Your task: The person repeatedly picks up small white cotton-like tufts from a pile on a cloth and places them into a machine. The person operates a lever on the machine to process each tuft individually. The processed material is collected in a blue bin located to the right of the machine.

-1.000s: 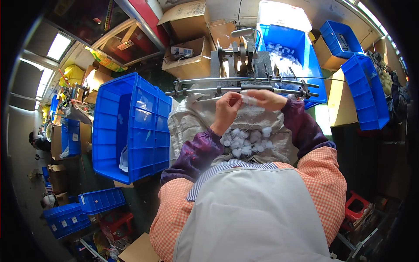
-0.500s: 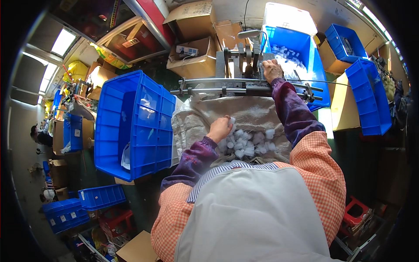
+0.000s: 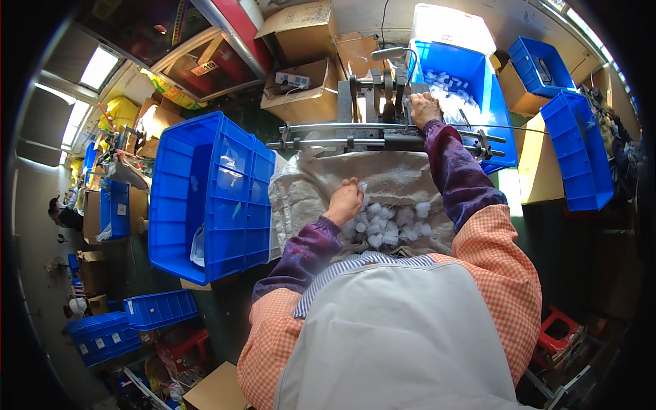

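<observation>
My left hand (image 3: 345,201) is closed, with a small white bristle brush (image 3: 363,188) partly showing at its fingertips. Below it, several more white brushes (image 3: 389,225) lie heaped on a beige cloth (image 3: 311,178) spread over my lap. At the right end of a grey metal bench machine (image 3: 372,102), my right hand (image 3: 425,109) rests with fingers bent and pressed together. Whatever those fingers grip is hidden. Two steel rods (image 3: 321,127) cross the machine's front edge, just below my right hand.
Beyond my right hand stands a blue bin (image 3: 495,102) of white pieces. A large blue crate (image 3: 181,198) stands left of the cloth. Cardboard boxes (image 3: 301,99) sit behind the machine, and a thin rod (image 3: 519,128) juts out rightward. A lamp (image 3: 389,52) hangs over the machine.
My left hand has shifted very slightly up, and less of the white brush shows at its fingertips. My right hand stays at the machine's end, almost unmoved.
</observation>
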{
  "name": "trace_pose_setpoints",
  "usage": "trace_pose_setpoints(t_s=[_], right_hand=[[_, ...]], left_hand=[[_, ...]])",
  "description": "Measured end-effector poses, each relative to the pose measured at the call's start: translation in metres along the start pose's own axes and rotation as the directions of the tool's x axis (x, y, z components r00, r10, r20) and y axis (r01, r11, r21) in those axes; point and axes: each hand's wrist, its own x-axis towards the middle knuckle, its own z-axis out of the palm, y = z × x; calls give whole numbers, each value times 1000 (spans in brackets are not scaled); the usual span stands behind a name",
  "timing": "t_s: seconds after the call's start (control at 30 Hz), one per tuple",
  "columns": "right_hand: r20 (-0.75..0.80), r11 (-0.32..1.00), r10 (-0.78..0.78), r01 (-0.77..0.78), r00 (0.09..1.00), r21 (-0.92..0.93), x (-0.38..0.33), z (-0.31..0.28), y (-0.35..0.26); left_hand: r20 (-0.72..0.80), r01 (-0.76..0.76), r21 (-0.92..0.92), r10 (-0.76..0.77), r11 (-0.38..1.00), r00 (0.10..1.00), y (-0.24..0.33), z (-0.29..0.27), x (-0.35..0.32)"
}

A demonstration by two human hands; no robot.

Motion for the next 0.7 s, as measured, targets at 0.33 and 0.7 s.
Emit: trace_pose_setpoints(t_s=[0.33, 0.7], right_hand=[[116, 990, 81, -93, 990, 104, 8, -3, 1], [32, 965, 261, -259, 965, -49, -23, -17, 2]], left_hand=[[-4, 5, -27, -5, 1000, 1000, 1, -2, 1], [-189, -150, -213, 110, 965, 976, 13, -14, 1]])
